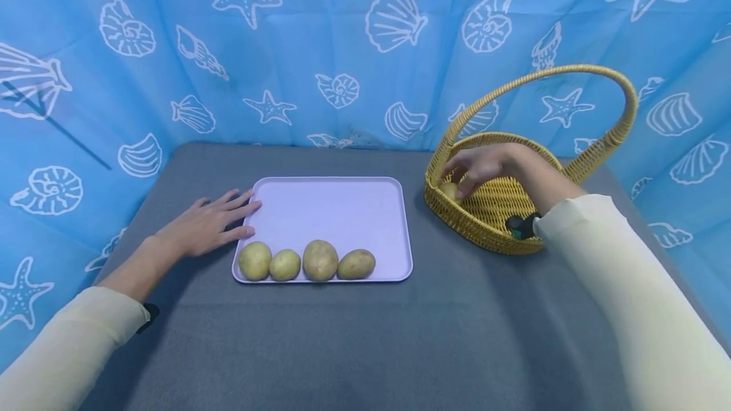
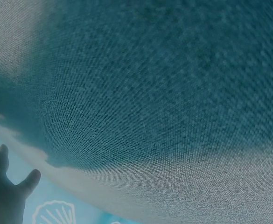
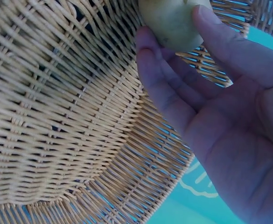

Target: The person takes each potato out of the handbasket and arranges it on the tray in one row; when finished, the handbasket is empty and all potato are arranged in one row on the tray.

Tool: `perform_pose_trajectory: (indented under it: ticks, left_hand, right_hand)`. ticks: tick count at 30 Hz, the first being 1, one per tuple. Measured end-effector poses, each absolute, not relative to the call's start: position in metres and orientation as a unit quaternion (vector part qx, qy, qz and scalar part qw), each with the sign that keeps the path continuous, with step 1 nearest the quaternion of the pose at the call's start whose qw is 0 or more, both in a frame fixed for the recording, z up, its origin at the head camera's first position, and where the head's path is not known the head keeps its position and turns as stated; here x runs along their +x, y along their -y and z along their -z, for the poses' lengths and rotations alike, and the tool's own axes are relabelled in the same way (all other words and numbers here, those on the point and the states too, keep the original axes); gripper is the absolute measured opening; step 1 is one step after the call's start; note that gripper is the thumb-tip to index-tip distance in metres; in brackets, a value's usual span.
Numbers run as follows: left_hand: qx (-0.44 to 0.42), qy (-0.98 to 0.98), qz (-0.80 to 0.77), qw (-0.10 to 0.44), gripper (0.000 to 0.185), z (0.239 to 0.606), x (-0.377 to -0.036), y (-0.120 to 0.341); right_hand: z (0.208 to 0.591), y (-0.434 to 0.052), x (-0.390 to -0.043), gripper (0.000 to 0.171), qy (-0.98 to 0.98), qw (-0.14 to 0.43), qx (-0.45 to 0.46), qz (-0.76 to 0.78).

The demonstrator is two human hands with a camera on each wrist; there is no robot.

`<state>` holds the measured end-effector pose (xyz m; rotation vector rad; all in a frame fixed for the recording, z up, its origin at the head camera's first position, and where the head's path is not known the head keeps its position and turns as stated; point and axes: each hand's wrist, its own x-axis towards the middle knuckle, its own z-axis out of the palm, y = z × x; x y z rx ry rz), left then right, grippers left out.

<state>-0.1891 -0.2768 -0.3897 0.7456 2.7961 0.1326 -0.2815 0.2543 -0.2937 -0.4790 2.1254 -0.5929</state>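
Observation:
A lilac rectangular tray (image 1: 331, 211) lies on the table, with several potatoes (image 1: 320, 260) in a row along its near edge. My left hand (image 1: 208, 224) rests at the tray's left side, fingers spread, fingertips over the rim. In the left wrist view only part of that left hand (image 2: 3, 186) shows, dark at the lower left. Inside the yellow wicker basket (image 1: 476, 228), at its left end, my right hand (image 1: 480, 165) grips a potato (image 1: 449, 191). The right wrist view shows thumb and fingers around this potato (image 3: 173, 25), against the woven wall.
The basket's tall arched handle (image 1: 594, 70) rises above my right forearm. Grey cloth (image 1: 354, 347) covers the table. A blue curtain (image 1: 320, 37) with white shells and starfish hangs behind and at the sides.

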Motion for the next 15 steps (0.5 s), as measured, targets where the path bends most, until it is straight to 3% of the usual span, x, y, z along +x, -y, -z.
perform_pose_trajectory:
  ticks: [15]
  left_hand:
    - [0.257, -0.958, -0.044, 0.121, 0.07, 0.388, -0.188, 0.276]
  right_hand:
    - [0.251, -0.268, -0.254, 0.055, -0.849, 0.36, -0.321, 0.216]
